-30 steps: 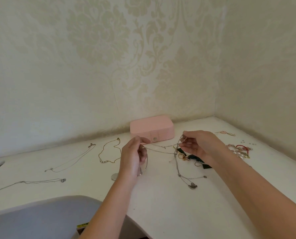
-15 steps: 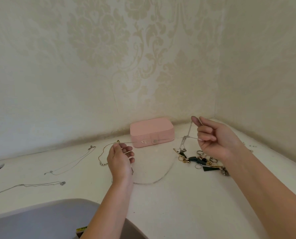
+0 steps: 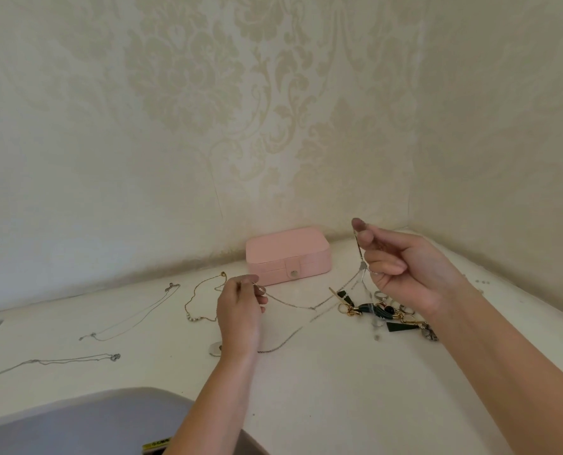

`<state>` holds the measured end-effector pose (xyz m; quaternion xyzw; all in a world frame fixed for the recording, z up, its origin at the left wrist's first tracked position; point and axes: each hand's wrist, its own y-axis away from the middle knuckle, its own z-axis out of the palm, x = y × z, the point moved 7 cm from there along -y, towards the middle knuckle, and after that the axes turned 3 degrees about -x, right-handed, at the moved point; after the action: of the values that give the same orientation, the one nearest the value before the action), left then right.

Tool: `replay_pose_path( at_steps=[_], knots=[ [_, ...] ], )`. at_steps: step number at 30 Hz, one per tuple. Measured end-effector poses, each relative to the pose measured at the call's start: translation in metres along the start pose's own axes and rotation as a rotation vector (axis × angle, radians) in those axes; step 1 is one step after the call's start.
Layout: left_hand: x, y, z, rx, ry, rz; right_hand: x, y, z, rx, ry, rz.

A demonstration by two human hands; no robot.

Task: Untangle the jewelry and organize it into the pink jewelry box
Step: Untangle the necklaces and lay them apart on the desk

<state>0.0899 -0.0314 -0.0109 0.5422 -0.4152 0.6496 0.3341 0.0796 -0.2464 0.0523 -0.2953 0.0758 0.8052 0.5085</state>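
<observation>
Pinching one silver chain [image 3: 290, 305], the left hand [image 3: 240, 316] and right hand [image 3: 411, 274] hold it sagging; yellow label [image 3: 157, 443] illegible.

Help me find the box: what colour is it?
The box is pink, seen in the head view.

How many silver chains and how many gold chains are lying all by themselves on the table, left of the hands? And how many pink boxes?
Silver chains: 2
Gold chains: 1
Pink boxes: 1
Total: 4
</observation>
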Motion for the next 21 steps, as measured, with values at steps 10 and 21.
replay_pose_path(
  at_steps=[10, 21],
  knots=[
    [0.025, 0.036, 0.042, -0.386, -0.388, 0.387, 0.009, 0.002, 0.017, -0.064, 0.018, 0.024],
    [0.026, 0.068, 0.067, -0.726, -0.096, 0.262, 0.015, -0.003, 0.010, 0.031, 0.064, 0.017]
  ],
)
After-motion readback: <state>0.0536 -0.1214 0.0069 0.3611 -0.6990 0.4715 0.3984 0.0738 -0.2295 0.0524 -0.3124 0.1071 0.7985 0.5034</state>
